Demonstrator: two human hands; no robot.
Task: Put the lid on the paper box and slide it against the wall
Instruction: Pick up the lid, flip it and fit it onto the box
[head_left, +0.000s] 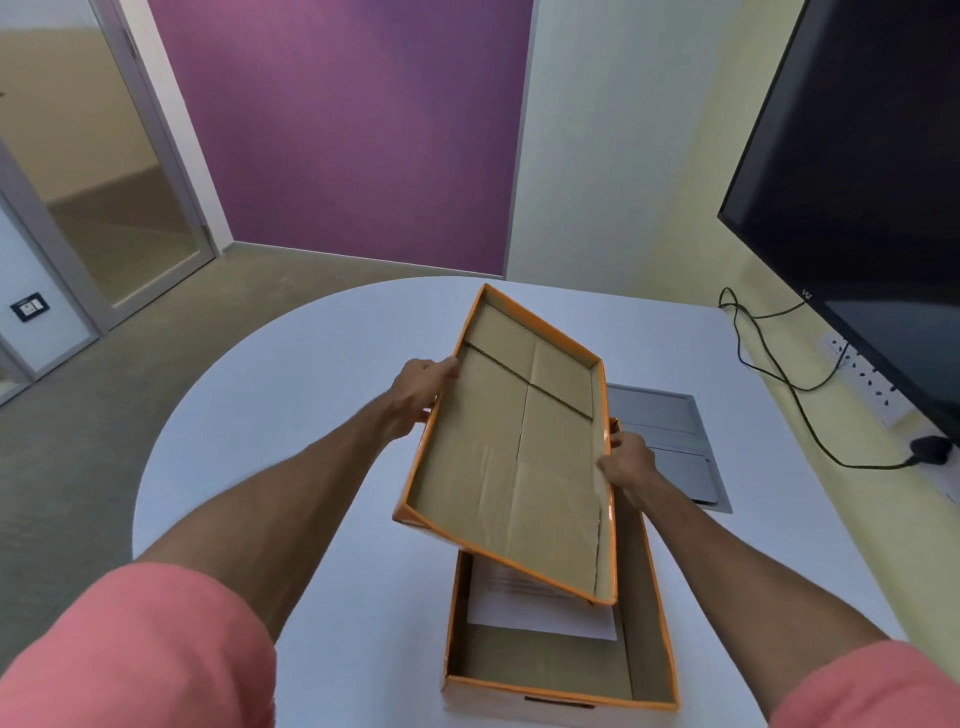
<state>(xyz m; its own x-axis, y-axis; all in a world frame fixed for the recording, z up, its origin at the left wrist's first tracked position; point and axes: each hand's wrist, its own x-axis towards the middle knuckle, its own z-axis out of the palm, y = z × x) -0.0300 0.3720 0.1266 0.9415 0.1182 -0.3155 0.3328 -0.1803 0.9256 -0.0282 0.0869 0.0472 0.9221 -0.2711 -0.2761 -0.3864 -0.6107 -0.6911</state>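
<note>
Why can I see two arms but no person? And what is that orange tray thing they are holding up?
The camera sits on the person's head and looks down, so you see only their arms, as if you were them. The left hand and the right hand each grip one long side of the lid, holding it tilted in the air with its brown inside facing the camera. Under it, on the white table, stands the open paper box, with a white sheet of paper lying inside. Beside the box a grey panel is set in the table. On the right hangs a dark screen, with black cables running below it.
</note>
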